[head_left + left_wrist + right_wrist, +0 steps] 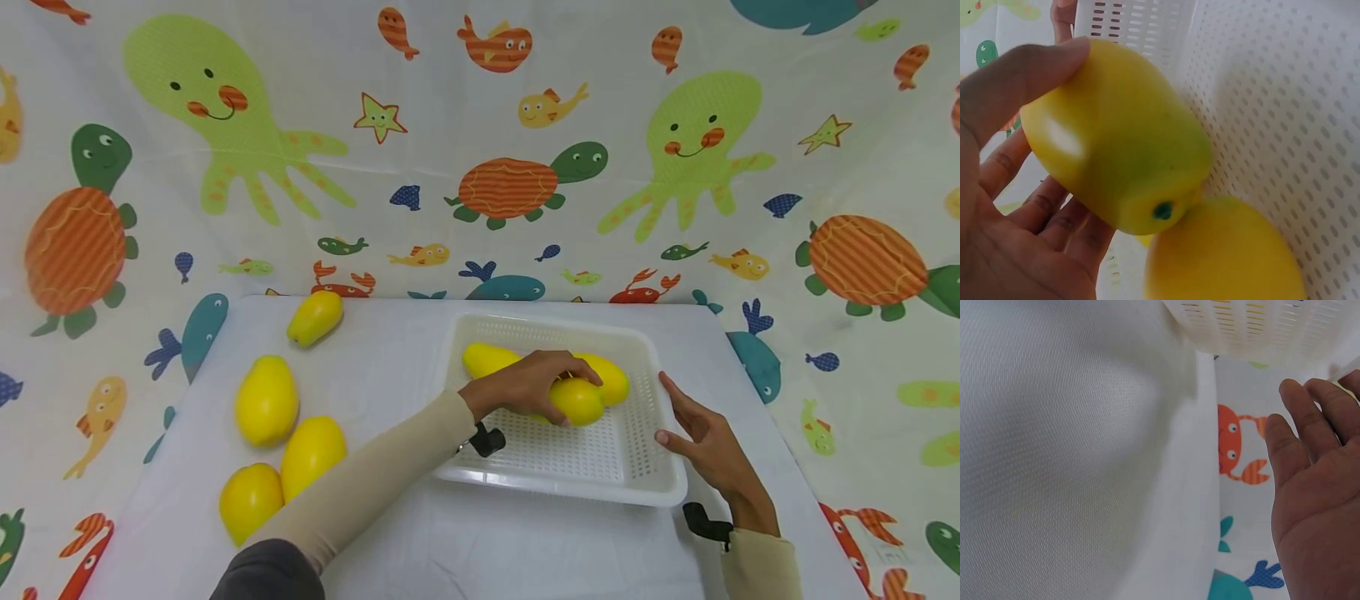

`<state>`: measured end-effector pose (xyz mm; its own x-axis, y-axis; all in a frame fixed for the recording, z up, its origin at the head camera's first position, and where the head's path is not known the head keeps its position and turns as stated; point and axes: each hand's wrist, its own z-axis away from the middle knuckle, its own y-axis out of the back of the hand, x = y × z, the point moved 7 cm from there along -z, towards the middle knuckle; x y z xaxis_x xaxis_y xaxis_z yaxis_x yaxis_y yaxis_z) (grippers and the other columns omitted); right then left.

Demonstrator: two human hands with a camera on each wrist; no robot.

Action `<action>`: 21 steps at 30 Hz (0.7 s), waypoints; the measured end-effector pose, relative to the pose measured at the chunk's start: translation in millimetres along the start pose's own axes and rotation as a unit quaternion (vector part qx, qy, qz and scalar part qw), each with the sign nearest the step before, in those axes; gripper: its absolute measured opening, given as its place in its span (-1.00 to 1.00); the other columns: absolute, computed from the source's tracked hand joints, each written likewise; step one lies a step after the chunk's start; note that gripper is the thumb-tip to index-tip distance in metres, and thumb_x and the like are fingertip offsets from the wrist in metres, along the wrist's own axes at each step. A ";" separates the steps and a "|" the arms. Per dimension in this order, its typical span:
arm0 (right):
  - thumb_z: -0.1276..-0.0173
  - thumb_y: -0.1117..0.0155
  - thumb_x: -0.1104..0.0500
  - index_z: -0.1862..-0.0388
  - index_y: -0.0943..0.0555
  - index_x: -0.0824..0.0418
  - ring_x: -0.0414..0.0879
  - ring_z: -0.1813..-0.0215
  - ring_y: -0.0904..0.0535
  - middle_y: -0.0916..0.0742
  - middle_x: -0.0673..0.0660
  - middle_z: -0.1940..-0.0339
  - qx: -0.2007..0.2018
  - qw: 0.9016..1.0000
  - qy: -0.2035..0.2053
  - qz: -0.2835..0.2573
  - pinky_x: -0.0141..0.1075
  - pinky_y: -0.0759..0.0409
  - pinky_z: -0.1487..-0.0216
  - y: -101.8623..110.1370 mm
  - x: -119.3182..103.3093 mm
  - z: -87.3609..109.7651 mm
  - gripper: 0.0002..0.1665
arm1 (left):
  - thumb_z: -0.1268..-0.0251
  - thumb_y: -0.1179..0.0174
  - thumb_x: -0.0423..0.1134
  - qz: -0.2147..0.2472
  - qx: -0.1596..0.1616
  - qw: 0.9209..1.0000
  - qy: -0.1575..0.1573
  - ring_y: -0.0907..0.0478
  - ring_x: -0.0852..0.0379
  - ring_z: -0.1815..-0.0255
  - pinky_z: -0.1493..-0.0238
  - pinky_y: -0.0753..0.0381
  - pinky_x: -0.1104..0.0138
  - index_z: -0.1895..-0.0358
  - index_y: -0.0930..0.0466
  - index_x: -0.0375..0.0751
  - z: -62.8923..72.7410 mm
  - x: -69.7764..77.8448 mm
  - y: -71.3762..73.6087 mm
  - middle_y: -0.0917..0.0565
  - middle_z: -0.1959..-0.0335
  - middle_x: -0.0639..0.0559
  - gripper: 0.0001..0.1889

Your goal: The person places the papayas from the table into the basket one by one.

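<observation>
My left hand (pixel 528 383) grips a yellow mango (pixel 577 402) over the white perforated basket (pixel 517 477). In the left wrist view, the thumb lies on one side of this mango, the fingers on the other, and a dark green stem spot faces the camera. Two more yellow mangoes are in the basket: one (pixel 487 359) at the left, partly behind the hand, another (pixel 609 379) just behind the held one. My right hand (pixel 708 442) is at the basket's right side, thumb and fingertips by the rim. The right wrist view shows its fingers (pixel 1310 419) extended and nearly straight.
On the white-covered table (pixel 480 542), left of the basket, lie several loose yellow mangoes, including one at the back (pixel 315 318) and one partly hidden by the left forearm (pixel 315 454). A cloth printed with sea animals (pixel 420 150) hangs behind.
</observation>
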<state>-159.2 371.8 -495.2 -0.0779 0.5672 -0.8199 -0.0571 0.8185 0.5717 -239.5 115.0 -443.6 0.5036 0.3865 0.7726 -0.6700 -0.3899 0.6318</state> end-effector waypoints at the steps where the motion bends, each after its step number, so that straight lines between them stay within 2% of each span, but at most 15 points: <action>1: -0.43 -0.47 0.19 -0.75 -0.12 -0.16 -0.40 -0.68 -0.16 -0.21 -0.01 -0.78 0.001 1.000 0.002 -0.001 -0.53 -0.33 -0.43 0.0 -0.1 -0.2 0.07 | -0.14 -0.62 -0.27 -0.001 -0.001 1.000 0.000 -0.51 0.19 -0.31 -0.47 -0.49 0.39 -0.40 -0.59 0.09 -1.1 -0.1 -1.0 -0.62 -0.37 0.17 -0.29; 6: -0.43 -0.48 0.19 -0.75 -0.12 -0.19 -0.43 -0.67 -0.15 -0.21 -0.02 -0.78 0.003 1.000 0.004 -0.001 -0.56 -0.32 -0.43 0.1 0.2 -0.6 0.07 | -0.13 -0.63 -0.27 -0.011 -0.007 1.000 -0.001 -0.53 0.19 -0.31 -0.47 -0.49 0.40 -0.39 -0.60 0.06 -5.1 0.6 -5.0 -0.63 -0.37 0.16 -0.30; 12: -0.43 -0.48 0.18 -0.75 -0.12 -0.20 -0.30 -0.71 -0.16 -0.21 -0.04 -0.78 0.003 1.000 -0.004 0.008 -0.47 -0.32 -0.45 0.4 -0.2 -1.4 0.07 | -0.12 -0.63 -0.29 -0.020 -0.011 1.000 0.000 -0.52 0.20 -0.32 -0.49 -0.47 0.40 -0.39 -0.60 0.06 -8.6 0.0 -8.1 -0.64 -0.38 0.19 -0.29; 18: -0.43 -0.48 0.18 -0.75 -0.12 -0.20 -0.31 -0.72 -0.14 -0.20 -0.02 -0.78 0.001 1.000 -0.006 0.001 -0.57 -0.30 -0.43 -0.5 -0.9 -0.5 0.07 | -0.11 -0.64 -0.27 -0.049 -0.010 0.999 0.006 -0.51 0.20 -0.34 -0.52 -0.45 0.39 -0.39 -0.60 0.07 -13.2 -3.8 -10.7 -0.64 -0.37 0.20 -0.29; 21: -0.44 -0.47 0.18 -0.75 -0.11 -0.21 -0.29 -0.73 -0.14 -0.21 -0.03 -0.78 0.001 1.000 -0.006 0.002 -0.53 -0.30 -0.45 -0.7 -0.7 0.0 0.07 | -0.11 -0.64 -0.27 -0.056 -0.010 0.998 0.013 -0.51 0.19 -0.33 -0.52 -0.46 0.38 -0.38 -0.61 0.09 -14.6 -5.9 -10.8 -0.64 -0.37 0.21 -0.29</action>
<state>-159.1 370.8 -495.1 -0.0669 0.5719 -0.8176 -0.0554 0.8160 0.5754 -243.2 129.2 -455.9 0.5620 0.4475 0.6956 -0.6211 -0.3271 0.7122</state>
